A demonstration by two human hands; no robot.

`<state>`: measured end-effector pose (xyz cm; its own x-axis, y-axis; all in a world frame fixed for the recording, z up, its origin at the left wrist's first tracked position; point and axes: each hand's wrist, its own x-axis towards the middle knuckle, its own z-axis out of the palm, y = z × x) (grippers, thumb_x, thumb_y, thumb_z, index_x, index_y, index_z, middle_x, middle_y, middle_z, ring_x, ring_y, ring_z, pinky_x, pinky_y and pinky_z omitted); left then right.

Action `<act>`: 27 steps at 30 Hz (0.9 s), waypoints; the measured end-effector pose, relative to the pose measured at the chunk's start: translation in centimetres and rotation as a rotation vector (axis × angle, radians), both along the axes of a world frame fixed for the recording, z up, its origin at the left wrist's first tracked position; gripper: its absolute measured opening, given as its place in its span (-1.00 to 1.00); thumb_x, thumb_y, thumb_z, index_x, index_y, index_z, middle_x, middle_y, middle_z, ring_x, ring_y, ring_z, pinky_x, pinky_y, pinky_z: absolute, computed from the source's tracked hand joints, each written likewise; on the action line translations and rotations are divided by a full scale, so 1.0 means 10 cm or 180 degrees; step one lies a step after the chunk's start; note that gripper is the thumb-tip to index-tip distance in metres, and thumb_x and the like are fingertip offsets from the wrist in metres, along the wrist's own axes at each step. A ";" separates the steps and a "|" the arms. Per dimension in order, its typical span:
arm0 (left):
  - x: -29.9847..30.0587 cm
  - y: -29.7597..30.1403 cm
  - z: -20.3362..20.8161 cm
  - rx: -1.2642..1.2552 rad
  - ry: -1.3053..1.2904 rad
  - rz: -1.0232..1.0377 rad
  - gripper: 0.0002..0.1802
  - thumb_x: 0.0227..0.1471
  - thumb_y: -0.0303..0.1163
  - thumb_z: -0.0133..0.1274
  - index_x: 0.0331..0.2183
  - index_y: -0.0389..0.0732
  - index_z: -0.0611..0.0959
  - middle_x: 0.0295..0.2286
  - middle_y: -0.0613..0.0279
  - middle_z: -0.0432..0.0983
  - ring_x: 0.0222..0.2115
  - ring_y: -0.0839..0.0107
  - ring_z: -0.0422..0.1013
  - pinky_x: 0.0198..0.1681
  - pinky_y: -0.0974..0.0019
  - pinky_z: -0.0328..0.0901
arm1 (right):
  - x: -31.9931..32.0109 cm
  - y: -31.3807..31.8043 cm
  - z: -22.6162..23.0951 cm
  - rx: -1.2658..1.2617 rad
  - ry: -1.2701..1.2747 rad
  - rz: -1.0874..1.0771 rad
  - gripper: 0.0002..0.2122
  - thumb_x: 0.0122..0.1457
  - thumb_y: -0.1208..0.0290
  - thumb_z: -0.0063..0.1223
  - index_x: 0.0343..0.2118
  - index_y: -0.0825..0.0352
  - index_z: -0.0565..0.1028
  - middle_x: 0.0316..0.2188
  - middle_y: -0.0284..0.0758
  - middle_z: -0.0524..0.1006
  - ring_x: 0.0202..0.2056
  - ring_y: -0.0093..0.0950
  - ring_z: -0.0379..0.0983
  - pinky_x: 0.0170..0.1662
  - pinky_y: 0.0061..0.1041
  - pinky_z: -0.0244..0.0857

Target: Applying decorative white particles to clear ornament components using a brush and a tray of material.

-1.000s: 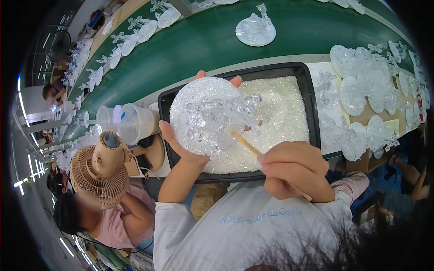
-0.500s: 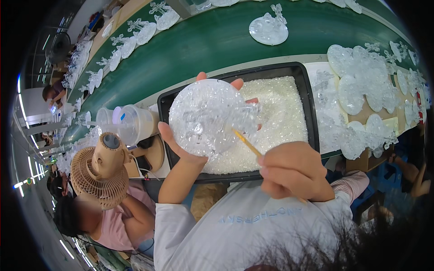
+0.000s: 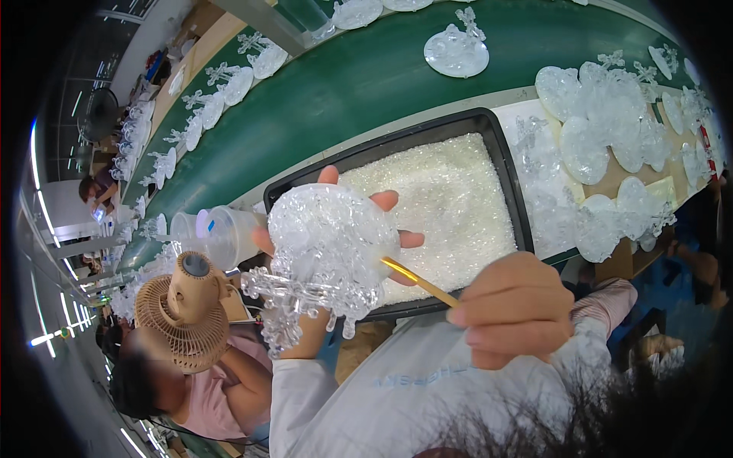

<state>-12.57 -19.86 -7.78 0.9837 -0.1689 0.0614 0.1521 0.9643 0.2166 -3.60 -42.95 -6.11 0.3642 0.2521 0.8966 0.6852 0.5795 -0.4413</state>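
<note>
A clear plastic ornament (image 3: 328, 237), a round frosted disc with raised shapes and a cross-like piece, rests on my left hand (image 3: 385, 201). Spread fingers and thumb support it from beneath and show past its rim; most of the palm is hidden. The cross-like part points to the lower left, over my left wrist. Pinched in my right hand (image 3: 519, 305) is a thin paintbrush (image 3: 420, 282) with a gold-coloured ferrule. Its tip meets the disc's right edge in this view; actual contact I cannot tell. Below the ornament lies a black tray (image 3: 500, 145) of pale, glittering granules (image 3: 450, 206).
Similar ornaments cluster on the right (image 3: 603, 114), and another (image 3: 456, 53) lies on the green belt (image 3: 328, 114). Clear plastic tubs (image 3: 233, 237) and a beige fan (image 3: 191, 305) stand left of the tray. A person in pink (image 3: 229, 389) sits at the left.
My left hand has lowered and turned the ornament, so its cross-like part swings from the right to the lower left. The brush stays in my right hand, near the disc's edge.
</note>
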 end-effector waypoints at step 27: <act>0.16 -0.24 0.01 -0.0119 0.0476 0.0503 0.31 -0.26 0.60 -0.03 0.35 0.10 -0.07 0.30 -0.23 -0.14 0.24 -0.35 -0.03 0.11 -0.55 0.04 | 0.14 0.07 0.91 -0.2485 -0.0023 -0.1020 -0.90 0.19 0.42 -0.02 -0.31 0.30 0.48 -0.42 -0.33 0.59 -0.47 -0.38 0.44 -0.43 -0.44 0.36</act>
<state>-11.00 -22.23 -7.73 0.9964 -0.0122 -0.0838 0.0261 0.9857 0.1666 -2.16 -42.27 2.98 0.5185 0.6859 0.5106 0.7689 -0.1128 -0.6293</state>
